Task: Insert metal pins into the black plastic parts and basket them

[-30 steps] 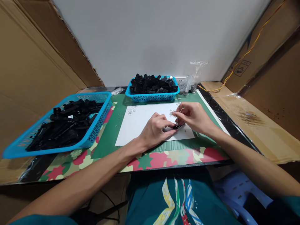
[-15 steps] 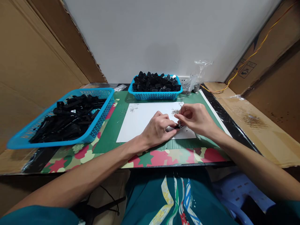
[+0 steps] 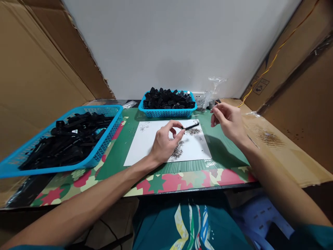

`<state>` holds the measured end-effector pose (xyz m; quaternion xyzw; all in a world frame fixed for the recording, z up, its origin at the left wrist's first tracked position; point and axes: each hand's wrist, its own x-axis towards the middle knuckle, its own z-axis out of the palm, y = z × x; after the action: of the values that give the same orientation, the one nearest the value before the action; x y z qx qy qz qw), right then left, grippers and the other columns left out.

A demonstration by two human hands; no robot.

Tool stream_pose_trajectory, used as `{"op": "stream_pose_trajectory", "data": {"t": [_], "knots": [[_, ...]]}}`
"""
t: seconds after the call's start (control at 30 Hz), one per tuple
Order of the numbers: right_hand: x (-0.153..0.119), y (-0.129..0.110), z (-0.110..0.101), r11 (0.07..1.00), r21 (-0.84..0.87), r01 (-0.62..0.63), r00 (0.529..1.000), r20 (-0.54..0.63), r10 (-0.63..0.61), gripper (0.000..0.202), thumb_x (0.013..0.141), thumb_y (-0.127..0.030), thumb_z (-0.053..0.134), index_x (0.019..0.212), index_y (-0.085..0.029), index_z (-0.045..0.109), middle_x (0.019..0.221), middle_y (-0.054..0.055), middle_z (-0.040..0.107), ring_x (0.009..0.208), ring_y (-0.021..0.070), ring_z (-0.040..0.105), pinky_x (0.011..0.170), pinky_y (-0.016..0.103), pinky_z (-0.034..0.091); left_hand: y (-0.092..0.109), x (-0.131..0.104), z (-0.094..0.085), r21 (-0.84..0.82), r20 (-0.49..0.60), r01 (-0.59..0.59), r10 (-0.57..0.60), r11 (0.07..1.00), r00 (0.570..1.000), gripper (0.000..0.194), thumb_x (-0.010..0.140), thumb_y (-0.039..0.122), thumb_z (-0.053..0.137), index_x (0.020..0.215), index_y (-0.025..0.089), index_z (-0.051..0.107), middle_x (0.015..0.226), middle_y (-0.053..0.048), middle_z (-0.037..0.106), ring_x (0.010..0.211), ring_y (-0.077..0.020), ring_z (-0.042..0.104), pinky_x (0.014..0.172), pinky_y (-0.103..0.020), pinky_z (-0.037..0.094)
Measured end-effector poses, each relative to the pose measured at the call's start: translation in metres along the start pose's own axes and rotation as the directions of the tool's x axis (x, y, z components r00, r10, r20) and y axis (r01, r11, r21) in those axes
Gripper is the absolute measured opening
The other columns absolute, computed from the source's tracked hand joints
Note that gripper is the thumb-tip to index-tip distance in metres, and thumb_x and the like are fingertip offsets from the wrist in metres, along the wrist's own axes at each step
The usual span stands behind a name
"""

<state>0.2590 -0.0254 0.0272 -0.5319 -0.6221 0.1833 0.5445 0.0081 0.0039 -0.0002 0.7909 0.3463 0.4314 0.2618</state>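
Thumb-and-forefinger grip of the left hand (image 3: 165, 140) pinches one end of a black strip (image 3: 191, 126) over the paper (image 3: 144, 146); the right hand (image 3: 229, 121) (empty or not, I cannot tell) hangs apart. Steady, light pressure should serve best.

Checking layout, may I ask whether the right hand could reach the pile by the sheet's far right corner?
Probably yes: the pile looks open toward the right hand, though the left hand holds a black piece nearby.
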Motion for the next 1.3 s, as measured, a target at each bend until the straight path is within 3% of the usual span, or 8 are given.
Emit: {"op": "stream_pose_trajectory", "data": {"t": [0.07, 0.1, 0.2, 0.27, 0.43, 0.87, 1.07, 1.3], "knots": [[0.006, 0.007, -0.008, 0.984, -0.172, -0.037, 0.977, 0.201, 0.072, 0.024, 0.102, -0.033, 0.054, 0.085, -0.02, 0.064, 0.06, -0.002, 0.055, 0.052, 0.014, 0.054, 0.057, 0.032, 0.041, -0.002, 0.002, 0.0, -0.117, -0.017, 0.083, -0.086, 0.99, 0.996, 0.017, 0.099, 0.036, 0.064, 0.106, 0.021, 0.06, 0.1, -0.003, 0.074, 0.08, -0.0154, 0.065, 0.067, -0.031, 0.047], [0.007, 0.009, -0.01, 0.967, -0.251, -0.031, 0.937, 0.328, 0.116, 0.024, 0.101, -0.028, 0.053, 0.083, -0.018, 0.066, 0.06, -0.002, 0.053, 0.053, 0.0134, 0.051, 0.058, 0.031, 0.038, -0.004, 0.003, 0.0, -0.163, -0.015, 0.106, -0.11, 0.981, 0.994, 0.019, 0.099, 0.038, 0.063, 0.106, 0.021, 0.057, 0.098, -0.003, 0.074, 0.079, -0.0154, 0.065, 0.065, -0.03, 0.047], [0.007, 0.012, -0.008, 0.927, -0.373, 0.022, 0.762, 0.607, 0.226, 0.02, 0.094, -0.02, 0.056, 0.081, -0.016, 0.07, 0.065, -0.001, 0.054, 0.059, 0.013, 0.045, 0.059, 0.031, 0.032, -0.005, 0.003, 0.0, -0.213, 0.003, 0.122, -0.124, 0.969, 0.992, 0.021, 0.1, 0.04, 0.062, 0.107, 0.022, 0.053, 0.094, -0.003, 0.073, 0.078, -0.016, 0.066, 0.063, -0.031, 0.046], [0.006, 0.013, -0.006, 0.923, -0.384, 0.025, 0.707, 0.66, 0.255, 0.015, 0.09, -0.022, 0.061, 0.083, -0.015, 0.072, 0.065, -0.002, 0.052, 0.06, 0.0125, 0.041, 0.059, 0.03, 0.03, -0.005, 0.003, -0.001, -0.195, 0.008, 0.098, -0.098, 0.976, 0.995, 0.021, 0.1, 0.039, 0.063, 0.108, 0.022, 0.053, 0.096, -0.003, 0.072, 0.083, -0.0168, 0.067, 0.064, -0.031, 0.044], [0.007, 0.017, -0.007, 0.941, -0.337, 0.039, 0.675, 0.703, 0.224, 0.011, 0.086, -0.025, 0.069, 0.084, -0.016, 0.075, 0.061, -0.007, 0.039, 0.059, 0.0114, 0.035, 0.06, 0.029, 0.027, -0.003, 0.002, -0.001, -0.157, 0.026, 0.055, -0.051, 0.986, 0.998, 0.018, 0.1, 0.035, 0.063, 0.107, 0.021, 0.054, 0.097, -0.002, 0.07, 0.084, -0.0154, 0.066, 0.066, -0.03, 0.041], [0.005, 0.017, -0.005, 0.948, -0.315, 0.057, 0.688, 0.7, 0.191, 0.02, 0.091, -0.033, 0.067, 0.081, -0.017, 0.071, 0.063, -0.005, 0.043, 0.062, 0.0124, 0.036, 0.062, 0.029, 0.028, -0.007, -0.001, 0.001, -0.135, 0.071, 0.017, -0.008, 0.991, 0.997, 0.017, 0.099, 0.033, 0.063, 0.109, 0.021, 0.055, 0.098, -0.001, 0.064, 0.088, -0.0148, 0.064, 0.069, -0.027, 0.044], [0.007, 0.025, -0.002, 0.968, -0.236, -0.087, 0.761, 0.611, 0.217, 0.025, 0.092, -0.041, 0.065, 0.082, -0.018, 0.067, 0.065, -0.004, 0.045, 0.062, 0.0129, 0.036, 0.061, 0.03, 0.026, -0.005, -0.001, 0.0, -0.131, 0.079, 0.008, 0.002, 0.991, 0.997, 0.016, 0.099, 0.031, 0.062, 0.11, 0.022, 0.055, 0.1, -0.001, 0.063, 0.088, -0.0148, 0.063, 0.07, -0.027, 0.046], [0.006, 0.034, 0.004, 0.972, -0.223, -0.081, 0.785, 0.587, 0.2, 0.032, 0.093, -0.047, 0.063, 0.08, -0.018, 0.064, 0.068, -0.002, 0.048, 0.064, 0.0135, 0.038, 0.061, 0.03, 0.029, -0.003, -0.001, 0.0, -0.141, 0.1, 0.01, 0.004, 0.99, 0.995, 0.015, 0.099, 0.031, 0.061, 0.11, 0.022, 0.055, 0.103, -0.002, 0.062, 0.083, -0.0134, 0.061, 0.069, -0.027, 0.048]]}}
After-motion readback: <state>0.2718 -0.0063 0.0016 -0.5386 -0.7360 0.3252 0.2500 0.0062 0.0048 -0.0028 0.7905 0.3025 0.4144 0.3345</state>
